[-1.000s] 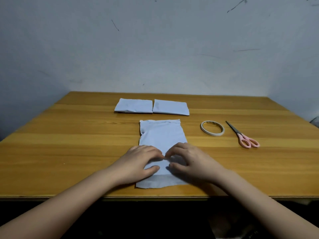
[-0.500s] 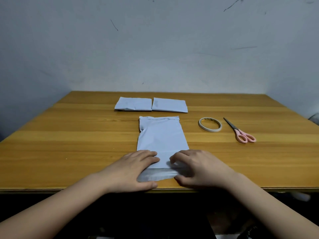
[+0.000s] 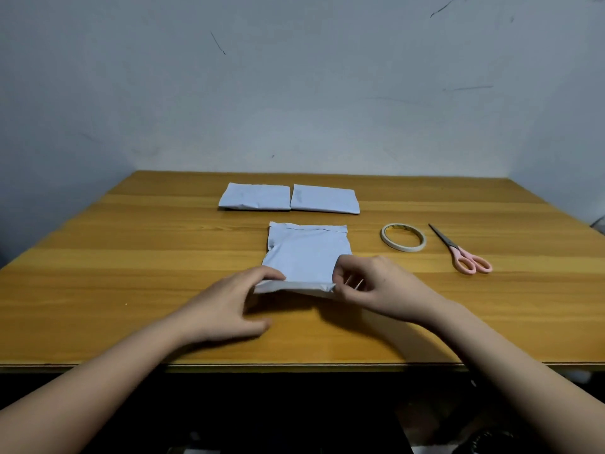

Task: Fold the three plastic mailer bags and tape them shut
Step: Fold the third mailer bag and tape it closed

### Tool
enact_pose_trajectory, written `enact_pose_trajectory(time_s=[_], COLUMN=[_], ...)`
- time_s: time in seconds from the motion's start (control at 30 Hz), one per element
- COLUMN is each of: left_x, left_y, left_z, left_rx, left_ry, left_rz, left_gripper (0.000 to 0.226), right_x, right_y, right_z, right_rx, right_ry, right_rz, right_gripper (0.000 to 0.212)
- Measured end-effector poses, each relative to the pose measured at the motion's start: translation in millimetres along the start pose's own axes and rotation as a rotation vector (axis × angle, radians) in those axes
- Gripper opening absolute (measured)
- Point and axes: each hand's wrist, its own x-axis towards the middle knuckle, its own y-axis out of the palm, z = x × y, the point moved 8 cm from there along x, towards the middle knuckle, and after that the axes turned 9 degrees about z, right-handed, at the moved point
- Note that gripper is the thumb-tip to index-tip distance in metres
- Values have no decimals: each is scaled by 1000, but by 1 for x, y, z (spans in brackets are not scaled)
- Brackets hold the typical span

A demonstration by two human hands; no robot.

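Both hands meet at the near end of one white mailer bag lying at the middle of the wooden worktop. Left hand: its fingers curl over the bag's near left corner and grip the lifted edge, with the thumb stretched out low toward the worktop. Right hand: it pinches the near right corner between thumb and bent fingers, the other fingers loosely curled. Between the two hands the bag's near edge is raised off the wood and turned up toward the far end, showing as a pale strip with a shadow under it.

Three mailer bags are in view. The one being held is the longest, slightly wrinkled, with a narrow flap seam across its far end. Two folded bags sit farther back, the left folded bag and the right folded bag, side by side with edges touching, each a compact flat rectangle.

One roll of tape lies flat to the right of the held bag, and one pair of scissors with pink handles lies just beyond it, blades closed and pointing away.
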Motion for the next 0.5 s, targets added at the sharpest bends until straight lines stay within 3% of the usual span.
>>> enact_pose_trajectory(time_s=[0.1, 0.17, 0.27, 0.37, 0.43, 0.5], left_x=[9, 18, 35, 52, 62, 71], left_y=[-20, -28, -35, -44, -46, -45], left_z=[11, 20, 28, 36, 43, 50], left_rx=[-224, -350, -483, -621, -698, -730], left_ry=[1, -29, -48, -39, -79, -146], left_rz=[-212, -269, -280, -314, -319, -312], left_gripper=[20, 23, 27, 9, 11, 10], right_x=[13, 19, 26, 36, 39, 45], right_y=[-8, -19, -24, -15, -10, -5], right_z=[-5, -11, -34, -54, -64, -69], right_rx=[314, 546, 891, 1030, 1026, 962], right_ry=[-25, -43, -25, -35, 20, 76], right_rz=[23, -38, -152, -182, -218, -262], right_gripper=[9, 18, 60, 89, 75, 38])
